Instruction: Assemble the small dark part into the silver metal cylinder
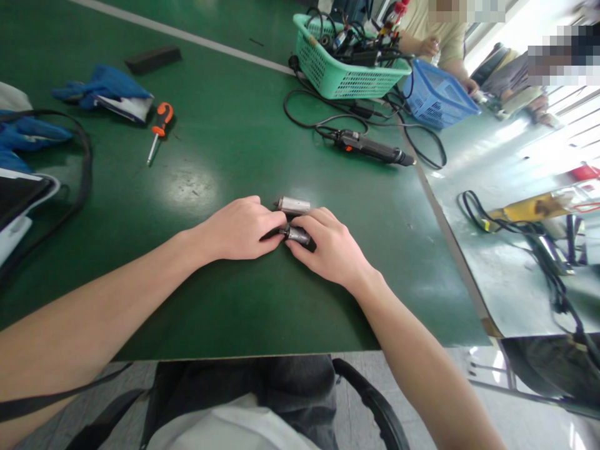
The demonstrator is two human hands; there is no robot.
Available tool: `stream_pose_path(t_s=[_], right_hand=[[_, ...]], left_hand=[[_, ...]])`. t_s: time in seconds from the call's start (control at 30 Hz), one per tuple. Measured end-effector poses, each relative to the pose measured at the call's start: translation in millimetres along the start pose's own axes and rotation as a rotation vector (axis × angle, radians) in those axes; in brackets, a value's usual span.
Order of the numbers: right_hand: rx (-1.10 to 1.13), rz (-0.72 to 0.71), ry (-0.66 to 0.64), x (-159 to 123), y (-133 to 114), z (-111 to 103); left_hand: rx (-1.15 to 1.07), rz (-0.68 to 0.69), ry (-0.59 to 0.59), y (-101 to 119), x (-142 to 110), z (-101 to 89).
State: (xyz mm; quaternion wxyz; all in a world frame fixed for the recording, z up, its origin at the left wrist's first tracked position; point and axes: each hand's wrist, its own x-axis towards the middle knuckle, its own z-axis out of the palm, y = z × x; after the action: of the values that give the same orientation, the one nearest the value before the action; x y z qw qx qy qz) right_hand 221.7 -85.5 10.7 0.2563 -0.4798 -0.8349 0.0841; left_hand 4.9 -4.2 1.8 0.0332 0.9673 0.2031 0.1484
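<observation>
My left hand (241, 228) is closed, its thumb and fingers pinching a dark, narrow piece (270, 234) that is mostly covered by the fingers. Meeting it from the other side, my right hand (328, 244) grips a short silver metal cylinder (297, 235) with a dark part at its outer end. The fingertips of both hands come together around the joint, so I cannot tell whether the two pieces are attached. Just beyond the fingers, a second silver cylinder (295, 205) with a dark tip lies on the green table (225, 306).
An orange-handled screwdriver (160, 131), blue gloves (110, 90) and a dark block (153, 59) lie at left. A corded electric screwdriver (372, 149) rests near a green basket (356, 81) of cables. Beside it stands a blue basket (438, 94). Other people sit beyond, at right.
</observation>
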Motion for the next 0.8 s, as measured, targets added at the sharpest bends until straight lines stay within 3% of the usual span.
stream_pose_path(t_s=[0.8], right_hand=[[-0.003,0.012,-0.032,-0.5,-0.2,-1.2]], left_hand=[[0.004,-0.001,0.007,0.6,0.3,-1.5]])
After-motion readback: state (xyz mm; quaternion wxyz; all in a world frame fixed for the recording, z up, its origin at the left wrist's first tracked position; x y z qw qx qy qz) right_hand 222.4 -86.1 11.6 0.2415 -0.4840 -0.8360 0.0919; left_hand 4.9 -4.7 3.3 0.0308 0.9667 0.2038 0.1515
